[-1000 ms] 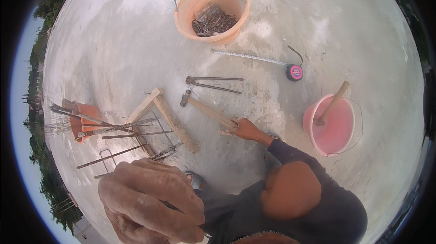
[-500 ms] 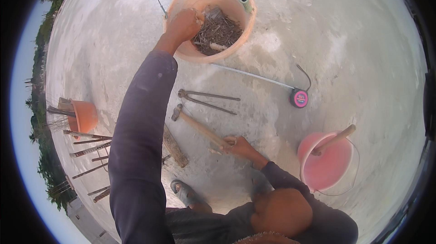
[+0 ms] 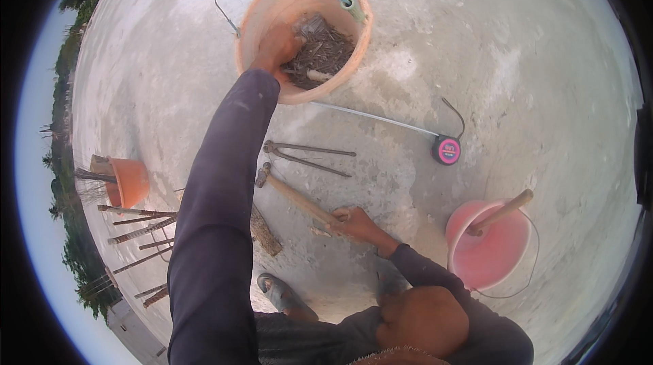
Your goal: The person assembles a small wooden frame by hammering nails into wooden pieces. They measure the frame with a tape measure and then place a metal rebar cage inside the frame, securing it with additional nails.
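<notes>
My left hand (image 3: 280, 44) is inside the peach bucket (image 3: 286, 3), beside dark nail-like scraps (image 3: 326, 52); I can't tell its grip. Nearer me than that bucket, my right hand (image 3: 359, 225) curls closed round the hammer (image 3: 299, 200); right of the bucket lies a tape measure (image 3: 446, 150).

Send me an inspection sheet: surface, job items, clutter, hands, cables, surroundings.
Surface: mottled grey concrete floor
Job items: hammer; peach bucket holding thin dark scraps
Clutter: pincers, tape measure with blade out, wooden piece, metal bars, small orange bucket, pink bucket with a wooden handle in it
Hands: left hand inside the peach bucket, grip unclear; right hand gripping the hammer
Cables: nothing seen
Surroundings: trees and sky past the floor's left edge
</notes>
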### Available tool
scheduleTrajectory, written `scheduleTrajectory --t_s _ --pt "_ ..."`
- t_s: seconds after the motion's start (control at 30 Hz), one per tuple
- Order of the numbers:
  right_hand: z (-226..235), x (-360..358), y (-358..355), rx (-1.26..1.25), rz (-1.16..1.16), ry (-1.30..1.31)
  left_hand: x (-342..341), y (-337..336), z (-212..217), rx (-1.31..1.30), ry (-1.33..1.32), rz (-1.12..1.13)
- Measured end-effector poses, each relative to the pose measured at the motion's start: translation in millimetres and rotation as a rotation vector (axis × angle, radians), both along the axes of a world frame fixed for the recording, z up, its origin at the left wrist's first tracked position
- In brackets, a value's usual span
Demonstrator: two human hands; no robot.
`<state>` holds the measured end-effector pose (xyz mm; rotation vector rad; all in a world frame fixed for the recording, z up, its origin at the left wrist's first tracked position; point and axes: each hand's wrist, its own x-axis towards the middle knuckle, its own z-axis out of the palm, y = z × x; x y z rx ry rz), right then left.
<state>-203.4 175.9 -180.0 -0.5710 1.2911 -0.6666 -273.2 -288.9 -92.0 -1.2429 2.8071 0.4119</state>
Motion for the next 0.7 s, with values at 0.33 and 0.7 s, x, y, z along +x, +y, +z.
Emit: scheduleTrajectory --t_s 0.33,0.7 --pt "1 -2 -3 0.058 -0.013 -0.08 -13 0 41 0.13 0.214 0.067" --pt "14 -7 -8 0.019 -0.001 -0.059 -1 17 30 -0.014 -0.083 -0.448"
